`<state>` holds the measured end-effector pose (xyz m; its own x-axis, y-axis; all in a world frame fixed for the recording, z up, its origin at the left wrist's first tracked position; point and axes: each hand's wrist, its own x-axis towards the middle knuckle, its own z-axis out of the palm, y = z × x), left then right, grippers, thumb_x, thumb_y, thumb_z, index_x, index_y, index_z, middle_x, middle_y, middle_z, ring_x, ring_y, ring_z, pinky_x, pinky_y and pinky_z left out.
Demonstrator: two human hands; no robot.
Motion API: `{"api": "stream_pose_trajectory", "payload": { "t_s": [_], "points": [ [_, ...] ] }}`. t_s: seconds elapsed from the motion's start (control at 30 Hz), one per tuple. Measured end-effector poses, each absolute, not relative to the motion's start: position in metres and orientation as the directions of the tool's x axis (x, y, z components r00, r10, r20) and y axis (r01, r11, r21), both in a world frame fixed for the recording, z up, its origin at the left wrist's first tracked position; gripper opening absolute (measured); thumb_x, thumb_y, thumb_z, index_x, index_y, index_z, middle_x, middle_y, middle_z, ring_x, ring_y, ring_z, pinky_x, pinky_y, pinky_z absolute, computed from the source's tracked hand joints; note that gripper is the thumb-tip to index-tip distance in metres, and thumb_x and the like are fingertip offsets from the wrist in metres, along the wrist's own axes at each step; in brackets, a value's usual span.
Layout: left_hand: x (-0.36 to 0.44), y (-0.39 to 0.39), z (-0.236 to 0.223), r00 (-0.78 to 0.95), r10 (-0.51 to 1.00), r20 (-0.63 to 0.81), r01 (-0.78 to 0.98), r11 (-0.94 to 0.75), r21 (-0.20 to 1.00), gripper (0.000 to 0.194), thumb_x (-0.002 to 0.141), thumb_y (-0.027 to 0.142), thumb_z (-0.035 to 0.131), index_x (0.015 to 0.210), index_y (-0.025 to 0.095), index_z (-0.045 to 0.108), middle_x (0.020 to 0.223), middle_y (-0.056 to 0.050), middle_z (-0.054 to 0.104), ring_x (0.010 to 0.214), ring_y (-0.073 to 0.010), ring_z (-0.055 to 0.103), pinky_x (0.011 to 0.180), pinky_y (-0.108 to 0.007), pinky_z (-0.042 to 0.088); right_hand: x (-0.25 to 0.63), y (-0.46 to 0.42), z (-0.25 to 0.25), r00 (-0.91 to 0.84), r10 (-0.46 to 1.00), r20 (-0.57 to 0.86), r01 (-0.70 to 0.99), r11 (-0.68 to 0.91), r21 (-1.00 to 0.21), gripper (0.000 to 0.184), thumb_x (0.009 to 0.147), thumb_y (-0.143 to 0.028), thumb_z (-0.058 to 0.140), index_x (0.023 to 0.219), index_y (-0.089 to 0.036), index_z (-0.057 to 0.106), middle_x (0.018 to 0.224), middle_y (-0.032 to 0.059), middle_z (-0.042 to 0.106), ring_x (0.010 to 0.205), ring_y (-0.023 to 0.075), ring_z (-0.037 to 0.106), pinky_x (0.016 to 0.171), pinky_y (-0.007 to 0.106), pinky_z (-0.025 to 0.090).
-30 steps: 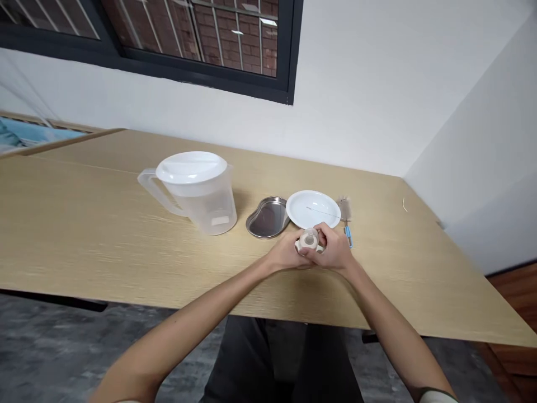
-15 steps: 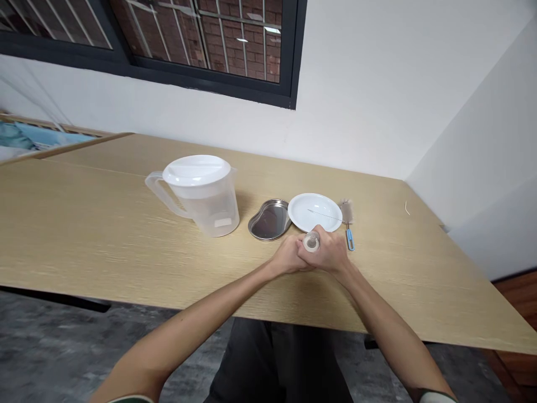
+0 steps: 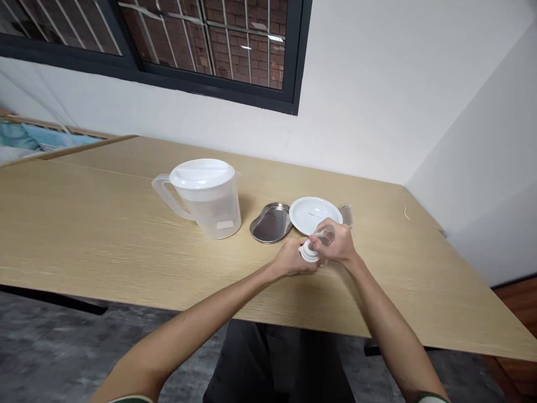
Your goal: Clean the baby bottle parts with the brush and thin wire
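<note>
Low over the near side of the table, my left hand [image 3: 293, 258] is closed around a bottle with a white ringed top [image 3: 309, 251]. Most of the bottle's body is hidden by my fingers. Just above and right of it, my right hand [image 3: 339, 243] is closed on a clear cap [image 3: 328, 234], apart from the white top. Behind my hands lies a white plate [image 3: 300, 214] with a thin wire-like stem across it. To its left, a kidney-shaped steel tray [image 3: 272, 223] sits against the plate's rim. A bristled brush [image 3: 347, 214] shows partly behind my right hand.
A translucent lidded pitcher [image 3: 213, 204] stands left of the tray, its handle to the left. A small bent white strip [image 3: 406, 212] lies far right on the wooden table [image 3: 104, 235]. The wall and a dark-framed window [image 3: 218, 84] are behind the table.
My right hand has pulled the clear cap off the bottle's top, up and to the right. The white top is now exposed, and my right hand covers the brush's blue handle.
</note>
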<state>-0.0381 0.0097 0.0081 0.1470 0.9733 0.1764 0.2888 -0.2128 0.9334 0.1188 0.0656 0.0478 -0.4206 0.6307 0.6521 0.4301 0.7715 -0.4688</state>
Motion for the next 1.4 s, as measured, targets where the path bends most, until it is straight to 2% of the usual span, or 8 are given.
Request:
{"api": "stream_pose_trajectory", "payload": {
  "t_s": [0.23, 0.37, 0.47, 0.73, 0.87, 1.0, 1.2, 1.4],
  "points": [
    [-0.037, 0.009, 0.013, 0.134, 0.966, 0.219, 0.376, -0.254, 0.891, 0.026, 0.062, 0.035, 0.077, 0.072, 0.015, 0.064, 0.064, 0.002, 0.064, 0.056, -0.0093, 0.05, 0.049, -0.02, 0.035, 0.141, 0.077, 0.053, -0.172, 0.733, 0.658, 0.39, 0.664, -0.637, 0.042, 0.083, -0.054, 0.063, 0.109, -0.021, 0.057, 0.081, 0.0033, 0.066, 0.069, 0.0191, 0.062, 0.065, 0.034, 0.051],
    [-0.038, 0.01, 0.015, 0.145, 0.964, 0.222, 0.396, -0.263, 0.88, 0.027, 0.063, 0.035, 0.077, 0.078, 0.014, 0.068, 0.069, 0.0, 0.068, 0.058, -0.011, 0.055, 0.051, -0.02, 0.039, 0.145, 0.085, 0.047, -0.149, 0.752, 0.642, 0.383, 0.642, -0.664, 0.044, 0.082, -0.049, 0.068, 0.113, -0.021, 0.056, 0.108, 0.0097, 0.068, 0.097, 0.0233, 0.066, 0.087, 0.038, 0.052],
    [-0.039, 0.01, 0.018, 0.135, 0.962, 0.239, 0.442, -0.275, 0.854, 0.026, 0.062, 0.033, 0.077, 0.078, 0.015, 0.068, 0.066, 0.001, 0.066, 0.057, -0.011, 0.055, 0.051, -0.02, 0.039, 0.145, 0.096, 0.044, -0.166, 0.796, 0.583, 0.449, 0.587, -0.674, 0.045, 0.078, -0.045, 0.072, 0.113, -0.021, 0.057, 0.114, 0.0106, 0.067, 0.101, 0.0247, 0.064, 0.091, 0.04, 0.05],
    [-0.047, 0.013, 0.014, 0.128, 0.952, 0.279, 0.554, -0.302, 0.776, 0.03, 0.065, 0.042, 0.076, 0.074, 0.017, 0.063, 0.062, 0.003, 0.061, 0.057, -0.0106, 0.049, 0.053, -0.023, 0.037, 0.119, 0.119, 0.049, -0.447, 0.84, 0.307, 0.71, 0.542, -0.449, 0.044, 0.087, -0.04, 0.061, 0.125, -0.019, 0.059, 0.111, 0.0126, 0.068, 0.101, 0.026, 0.062, 0.091, 0.039, 0.045],
    [-0.046, 0.013, 0.015, 0.146, 0.941, 0.306, 0.556, -0.334, 0.761, 0.029, 0.066, 0.042, 0.075, 0.071, 0.018, 0.059, 0.061, 0.004, 0.059, 0.057, -0.0105, 0.048, 0.054, -0.023, 0.036, 0.102, 0.117, 0.046, -0.441, 0.881, 0.173, 0.832, 0.474, -0.288, 0.032, 0.089, -0.043, 0.061, 0.11, -0.02, 0.067, 0.101, 0.0136, 0.073, 0.108, 0.0328, 0.061, 0.097, 0.047, 0.037],
    [-0.045, 0.012, 0.017, 0.144, 0.936, 0.321, 0.558, -0.344, 0.755, 0.028, 0.065, 0.039, 0.076, 0.071, 0.018, 0.057, 0.061, 0.004, 0.06, 0.057, -0.0109, 0.05, 0.052, -0.023, 0.035, 0.097, 0.116, 0.039, -0.419, 0.894, 0.16, 0.853, 0.448, -0.267, 0.034, 0.089, -0.044, 0.06, 0.111, -0.018, 0.067, 0.102, 0.0145, 0.073, 0.109, 0.0353, 0.06, 0.098, 0.051, 0.034],
    [-0.043, 0.012, 0.019, 0.099, 0.955, 0.28, 0.55, -0.287, 0.784, 0.03, 0.066, 0.042, 0.076, 0.073, 0.018, 0.06, 0.062, 0.004, 0.062, 0.056, -0.0111, 0.052, 0.053, -0.023, 0.035, 0.115, 0.109, 0.053, -0.328, 0.811, 0.484, 0.653, 0.565, -0.504, 0.033, 0.095, -0.047, 0.051, 0.102, -0.02, 0.069, 0.098, 0.0097, 0.072, 0.096, 0.0251, 0.061, 0.088, 0.04, 0.043],
    [-0.044, 0.013, 0.021, 0.097, 0.958, 0.269, 0.514, -0.28, 0.811, 0.028, 0.065, 0.036, 0.076, 0.085, 0.017, 0.068, 0.066, 0.003, 0.065, 0.06, -0.0129, 0.056, 0.056, -0.022, 0.038, 0.12, 0.079, 0.068, -0.633, 0.65, 0.42, 0.313, 0.711, -0.63, 0.043, 0.081, -0.058, 0.07, 0.1, -0.019, 0.067, 0.084, 0.0011, 0.063, 0.073, 0.0146, 0.055, 0.067, 0.028, 0.043]
  ]
}}
